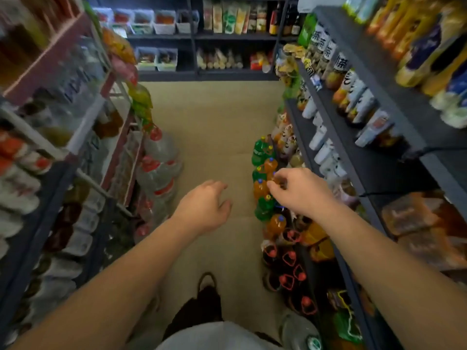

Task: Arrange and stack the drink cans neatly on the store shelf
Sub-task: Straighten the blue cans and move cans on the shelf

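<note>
Clearly, your left hand (204, 208) hung loosely curled and empty at centre frame; your right hand (300, 190) had fingertips drawn together, whether pinching anything you couldn't tell. No drink cans were identifiable. Reaching lower right could topple the crowded orange soda bottles (260, 189). Blurred labels on the tea bottles (350, 82), upper right, stayed unreadable.

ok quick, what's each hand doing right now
Left hand: open, fingers loosely curled, holding nothing, over the aisle floor.
Right hand: fingertips pinched together; cannot tell if it holds anything.
</note>
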Available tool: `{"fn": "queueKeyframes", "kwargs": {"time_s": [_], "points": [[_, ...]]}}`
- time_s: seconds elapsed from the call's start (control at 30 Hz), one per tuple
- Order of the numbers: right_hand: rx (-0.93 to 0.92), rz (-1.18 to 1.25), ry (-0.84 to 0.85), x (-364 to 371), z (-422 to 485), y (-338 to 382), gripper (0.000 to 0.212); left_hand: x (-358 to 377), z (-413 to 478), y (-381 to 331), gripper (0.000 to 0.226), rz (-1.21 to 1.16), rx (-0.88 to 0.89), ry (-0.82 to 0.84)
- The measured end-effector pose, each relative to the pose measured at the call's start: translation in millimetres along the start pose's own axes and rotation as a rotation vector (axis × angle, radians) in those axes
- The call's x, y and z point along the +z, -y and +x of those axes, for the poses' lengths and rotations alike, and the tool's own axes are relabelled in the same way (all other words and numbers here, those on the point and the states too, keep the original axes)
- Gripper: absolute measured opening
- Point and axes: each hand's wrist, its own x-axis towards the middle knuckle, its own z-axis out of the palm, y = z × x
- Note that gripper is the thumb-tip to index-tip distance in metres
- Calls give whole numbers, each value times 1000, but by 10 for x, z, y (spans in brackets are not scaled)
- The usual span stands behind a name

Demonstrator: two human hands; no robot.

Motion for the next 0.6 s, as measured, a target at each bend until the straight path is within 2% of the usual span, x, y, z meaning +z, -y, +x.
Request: {"fn": "queueKeyframes", "kwargs": {"time_s": [0.23, 0.5, 0.6], "points": [[113, -5, -62, -605, 1280, -317, 41, -359, 1785, -84, 51, 25, 145, 29], [186, -50, -176, -1354, 2521, -1078, 43, -687, 3718, -877, 32, -26, 389, 24], [206, -95, -220, -1848, 2868, -1240, 35, -1004, 4349, -1273, 32, -37, 503, 4]]}}
